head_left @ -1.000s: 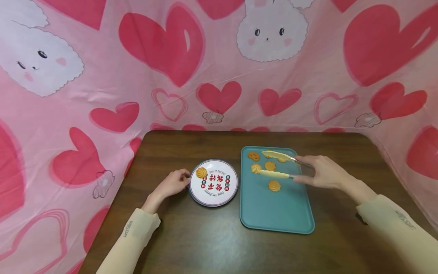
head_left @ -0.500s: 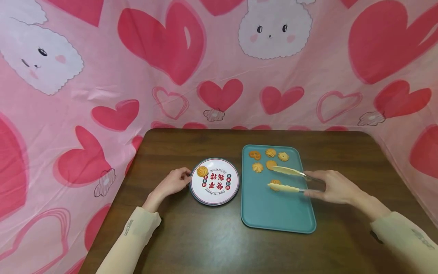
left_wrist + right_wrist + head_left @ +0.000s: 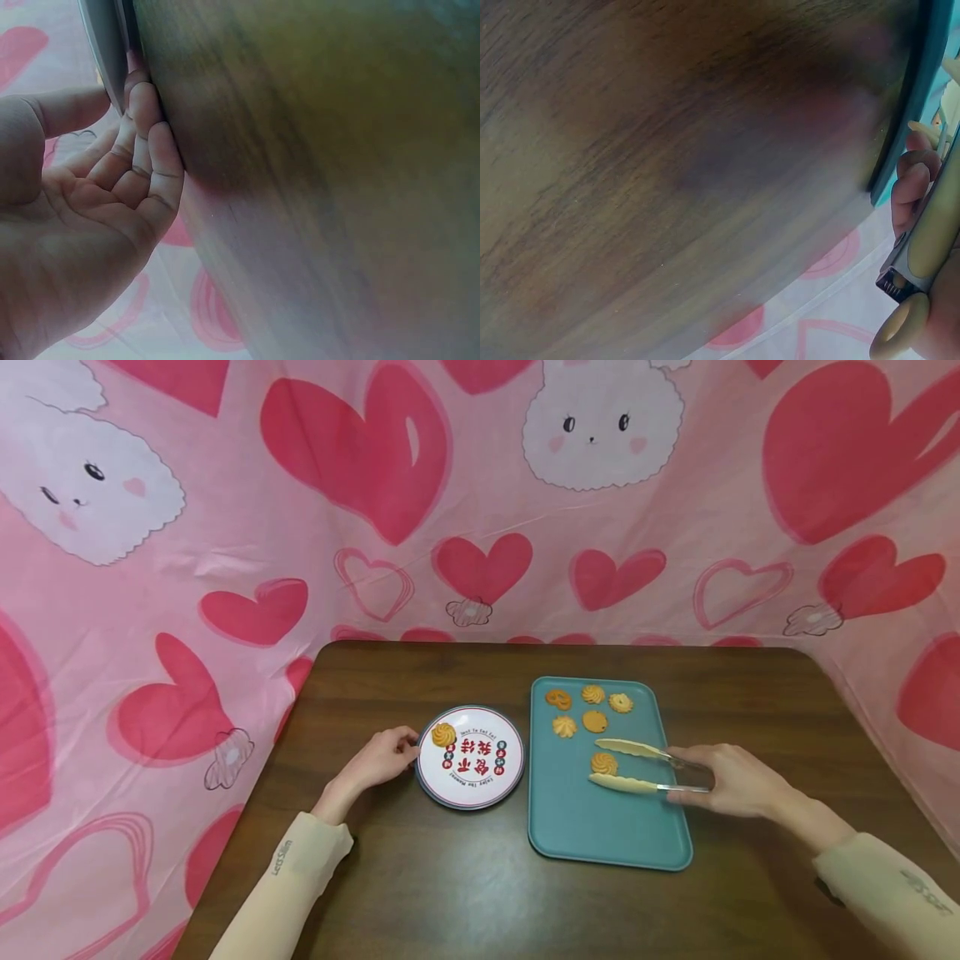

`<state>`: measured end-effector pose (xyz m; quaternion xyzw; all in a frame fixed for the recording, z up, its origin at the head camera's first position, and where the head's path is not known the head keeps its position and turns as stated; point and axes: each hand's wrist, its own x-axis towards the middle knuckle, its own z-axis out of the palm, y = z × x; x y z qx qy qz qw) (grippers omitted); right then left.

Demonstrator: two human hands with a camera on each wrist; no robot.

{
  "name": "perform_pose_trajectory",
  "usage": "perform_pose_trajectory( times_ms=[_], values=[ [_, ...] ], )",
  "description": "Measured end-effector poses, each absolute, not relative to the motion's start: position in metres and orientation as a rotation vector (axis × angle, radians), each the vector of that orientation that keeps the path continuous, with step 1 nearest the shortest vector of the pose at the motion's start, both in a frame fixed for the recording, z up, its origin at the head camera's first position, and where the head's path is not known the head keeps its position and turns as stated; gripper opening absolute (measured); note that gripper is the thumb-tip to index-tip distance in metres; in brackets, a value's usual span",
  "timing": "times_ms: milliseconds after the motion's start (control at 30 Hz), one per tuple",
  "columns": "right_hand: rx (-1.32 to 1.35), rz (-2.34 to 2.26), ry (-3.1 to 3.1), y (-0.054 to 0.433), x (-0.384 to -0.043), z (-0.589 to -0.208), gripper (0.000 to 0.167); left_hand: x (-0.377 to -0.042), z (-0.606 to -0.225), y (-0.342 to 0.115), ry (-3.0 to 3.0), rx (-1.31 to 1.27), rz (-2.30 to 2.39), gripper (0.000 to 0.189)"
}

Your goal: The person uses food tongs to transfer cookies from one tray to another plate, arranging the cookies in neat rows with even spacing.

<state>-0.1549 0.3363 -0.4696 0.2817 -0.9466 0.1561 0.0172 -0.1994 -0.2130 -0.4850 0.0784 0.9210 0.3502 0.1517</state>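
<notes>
My left hand (image 3: 381,756) pinches the left rim of a round white plate (image 3: 472,793) printed with red characters. In the left wrist view, the thumb lies on the plate's edge (image 3: 105,45) with the fingertips below it. One swirl cookie (image 3: 444,735) sits at the plate's upper left. My right hand (image 3: 738,779) grips cream-tipped metal tongs (image 3: 630,784) over a teal tray (image 3: 600,835). The tongs' parted tips stand on either side of a swirl cookie (image 3: 603,764) on the tray; whether they touch it is unclear. The right wrist view shows fingers curled around the tongs' handle (image 3: 934,232).
Toward the tray's far end lie several other cookies: a pretzel shape (image 3: 558,699), a swirl (image 3: 592,694), a ring (image 3: 620,702), a star (image 3: 564,727) and a plain round one (image 3: 595,722). The brown wooden table (image 3: 420,877) meets a pink heart-patterned cloth (image 3: 480,510) behind.
The tongs have come toward the near side, from above the far cookies to around the nearest swirl cookie, and their tips have drawn closer together. My left hand stays at the plate.
</notes>
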Motion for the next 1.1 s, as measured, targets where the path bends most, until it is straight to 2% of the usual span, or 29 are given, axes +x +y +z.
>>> perform_pose_trajectory(
  times_ms=[1100],
  values=[
    [0.903, 0.535, -2.959, 0.3353, -0.1541, -0.4663, 0.064, -0.1986, -0.4838, -0.2110, 2.645, 0.243, 1.014, 0.030]
  ],
)
